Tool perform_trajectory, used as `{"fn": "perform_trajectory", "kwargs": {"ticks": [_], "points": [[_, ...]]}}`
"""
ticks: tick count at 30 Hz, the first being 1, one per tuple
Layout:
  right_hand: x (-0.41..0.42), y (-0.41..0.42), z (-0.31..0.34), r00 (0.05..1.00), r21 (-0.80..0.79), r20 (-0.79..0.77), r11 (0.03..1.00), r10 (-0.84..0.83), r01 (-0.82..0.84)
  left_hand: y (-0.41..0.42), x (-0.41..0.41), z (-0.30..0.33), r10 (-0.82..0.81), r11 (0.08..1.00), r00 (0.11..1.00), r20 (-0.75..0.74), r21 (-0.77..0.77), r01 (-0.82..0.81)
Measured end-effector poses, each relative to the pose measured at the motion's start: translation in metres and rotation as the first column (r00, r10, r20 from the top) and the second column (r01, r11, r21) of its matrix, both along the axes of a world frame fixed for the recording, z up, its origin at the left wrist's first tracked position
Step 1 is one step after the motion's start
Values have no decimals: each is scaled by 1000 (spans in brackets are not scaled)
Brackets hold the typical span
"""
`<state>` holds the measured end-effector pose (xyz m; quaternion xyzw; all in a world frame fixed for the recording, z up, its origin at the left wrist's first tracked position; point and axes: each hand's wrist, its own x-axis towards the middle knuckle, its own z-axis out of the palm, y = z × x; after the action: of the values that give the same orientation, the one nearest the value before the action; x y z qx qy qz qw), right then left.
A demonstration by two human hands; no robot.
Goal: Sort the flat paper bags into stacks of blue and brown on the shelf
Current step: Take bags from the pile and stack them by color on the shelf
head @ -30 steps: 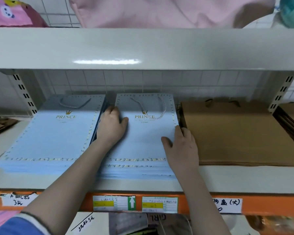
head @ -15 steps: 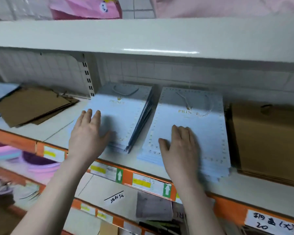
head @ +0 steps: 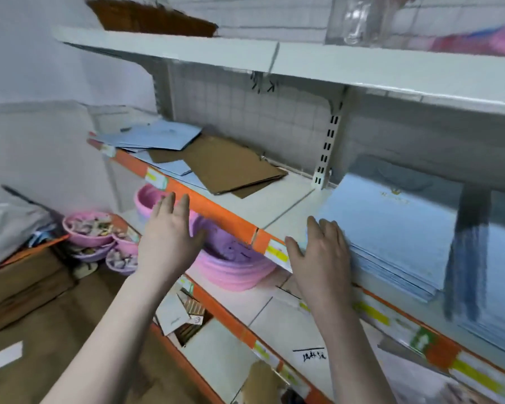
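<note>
Change: since the earlier frames the view had been swung leftward, and the left hand (head: 169, 237) had been lifted off the blue bags and carried out in front of the orange shelf edge (head: 216, 217).
Left grip: released, fingers straight and spread, nothing held; it was held in the air in front of the shelf edge, touching no bag.
Right grip: released, the right hand (head: 321, 255) was laid flat on the near left corner of the blue stack (head: 397, 225), fingers straight, nothing pinched.
Key relation: the unsorted pile (head: 193, 158) lay up, away and slightly right of the left grip, farther back on the same shelf (head: 277, 205); it lay well apart to the left of the right grip.
Nearer hand: the left hand was judged the nearer one for the next reach.
Pile make-up: brown bags (head: 233, 167) were fanned loosely over and beside loose blue bags (head: 158, 137), with edges askew.
Long axis: the brown bags were skewed to the shelf front, long edges seemingly running from the near edge back toward the rear grid.
In the way: only bare shelf lay between grip and pile; the upper shelf (head: 303, 62) overhung the reach, and the slotted upright (head: 327, 150) stood at the back between pile and stack.
Below the left grip: pink basins (head: 233, 266) sat on the lower shelf.
Progress: sorting was judged unfinished, since blue and brown lay mixed at the left.
</note>
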<state>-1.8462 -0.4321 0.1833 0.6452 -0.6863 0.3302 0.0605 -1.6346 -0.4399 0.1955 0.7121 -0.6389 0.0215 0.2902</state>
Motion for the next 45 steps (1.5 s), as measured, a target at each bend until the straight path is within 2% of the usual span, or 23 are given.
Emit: {"fn": "perform_trajectory", "kwargs": {"ticks": [6, 15, 21, 24, 34, 39, 43, 45], "points": [[98, -30, 1, 998, 31, 11, 998, 62, -62, -23, 103, 5, 41, 999, 999, 17, 5, -41], [183, -102, -4, 997, -11, 14, 997, 79, -78, -89, 186, -2, 43, 999, 998, -36, 26, -42], [238, -192, -6, 995, -43, 32, 995, 92, -90, -172, 237, -1, 49, 998, 999, -15, 34, -48], [268, -246, -1, 993, 46, 44, 993, 109, -111, -225, 264, 3, 38, 999, 999, 0, 26, -38], [330, -373, 12, 992, 161, -6, 979, 130, -127, -378, 314, 5, -43, 992, 999, 16, 118, 41], [341, -403, 12, 998, 240, -21, 969, 67, -60, -435, 316, 1, -141, 974, 990, 18, 180, 136], [348, -419, 11, 996, 320, -76, 945, -49, 71, -473, 315, -2, -228, 945, 972, 48, 251, 209], [354, -425, 11, 990, 350, -106, 929, -93, 124, -488, 313, -3, -252, 924, 968, 16, 301, 235]]}}
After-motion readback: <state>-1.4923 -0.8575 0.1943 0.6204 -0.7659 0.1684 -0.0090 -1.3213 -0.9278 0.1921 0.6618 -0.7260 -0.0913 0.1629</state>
